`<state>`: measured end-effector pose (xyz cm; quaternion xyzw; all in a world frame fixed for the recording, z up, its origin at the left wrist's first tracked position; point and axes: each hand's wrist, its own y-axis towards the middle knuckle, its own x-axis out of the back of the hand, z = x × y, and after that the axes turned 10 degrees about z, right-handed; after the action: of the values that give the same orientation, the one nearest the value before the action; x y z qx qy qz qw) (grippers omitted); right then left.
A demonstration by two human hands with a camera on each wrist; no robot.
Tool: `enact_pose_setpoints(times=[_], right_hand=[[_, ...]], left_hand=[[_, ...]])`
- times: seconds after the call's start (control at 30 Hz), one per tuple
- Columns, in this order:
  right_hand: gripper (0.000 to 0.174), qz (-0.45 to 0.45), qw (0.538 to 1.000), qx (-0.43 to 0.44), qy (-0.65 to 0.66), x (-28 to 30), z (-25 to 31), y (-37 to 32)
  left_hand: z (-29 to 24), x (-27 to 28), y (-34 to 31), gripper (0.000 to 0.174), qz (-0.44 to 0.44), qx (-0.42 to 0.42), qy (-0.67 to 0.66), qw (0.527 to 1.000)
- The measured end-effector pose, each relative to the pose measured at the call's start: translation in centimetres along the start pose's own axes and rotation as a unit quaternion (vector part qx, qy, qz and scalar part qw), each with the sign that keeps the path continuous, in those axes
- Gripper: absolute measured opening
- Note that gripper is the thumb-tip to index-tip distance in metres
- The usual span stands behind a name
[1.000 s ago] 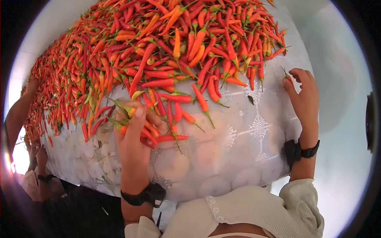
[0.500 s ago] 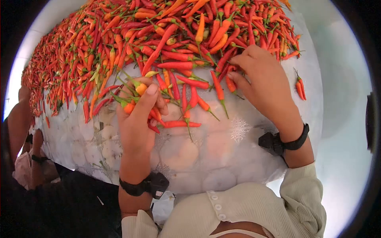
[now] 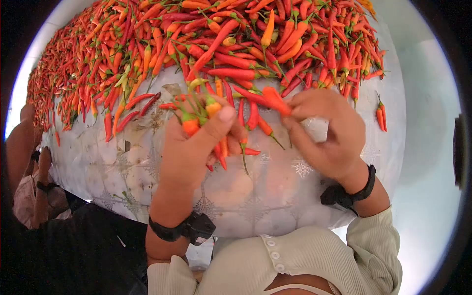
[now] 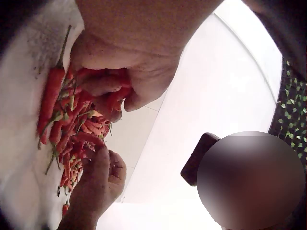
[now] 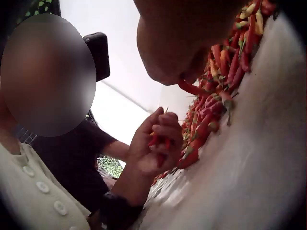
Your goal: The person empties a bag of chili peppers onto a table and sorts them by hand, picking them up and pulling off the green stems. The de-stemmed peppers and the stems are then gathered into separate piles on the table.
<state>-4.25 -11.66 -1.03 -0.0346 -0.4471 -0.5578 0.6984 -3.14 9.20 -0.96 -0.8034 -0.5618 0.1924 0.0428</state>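
Note:
In the head view the left hand (image 3: 189,145) grips several chillies (image 3: 191,124), green stems upward, red tips showing below the fingers. To its right, the right hand (image 3: 328,132) pinches a red-orange chilli (image 3: 275,101) between thumb and fingertips, just above the near edge of the big pile (image 3: 236,54). The left wrist view shows red chillies (image 4: 115,98) within the curled left fingers and the right hand (image 4: 98,179) beyond. From the right wrist, a chilli (image 5: 192,88) pokes out of the right hand (image 5: 177,52), and the left hand (image 5: 153,143) holds its bunch.
A patterned clear cover (image 3: 236,196) lies over the table. Two chillies (image 3: 381,117) rest apart at the right. Loose chillies lie beneath and beside the left hand. Another person's arm (image 3: 22,142) reaches in at the far left.
The right hand first left chillies at the right side, reached to the pile's edge, and has now come back toward the left hand with a chilli. The left hand has shifted right, still gripping its bunch.

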Motion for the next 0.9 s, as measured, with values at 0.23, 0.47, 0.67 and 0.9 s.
enact_pose_setpoints(times=[0.23, 0.47, 0.67, 0.9], right_hand=[[0.019, 0.030, 0.981, 0.194, 0.006, -2.3, 0.2, 0.0], [0.022, 0.053, 0.994, 0.094, -0.026, -2.4, -0.1, 0.3], [0.024, 0.141, 0.981, 0.073, -0.108, -3.1, -0.6, 0.3], [0.037, 0.087, 0.995, 0.049, -0.031, -1.6, -0.2, 0.0]], left_hand=[[0.1, -0.1, -0.1, 0.026, 0.074, -0.004, -0.072, 0.995], [-0.3, 0.8, 0.0, 0.023, 0.055, 0.001, -0.108, 0.993], [0.1, 0.7, 0.0, 0.023, 0.027, -0.017, -0.124, 0.992], [-0.2, 0.7, 0.1, 0.019, -0.004, -0.005, -0.121, 0.993]])
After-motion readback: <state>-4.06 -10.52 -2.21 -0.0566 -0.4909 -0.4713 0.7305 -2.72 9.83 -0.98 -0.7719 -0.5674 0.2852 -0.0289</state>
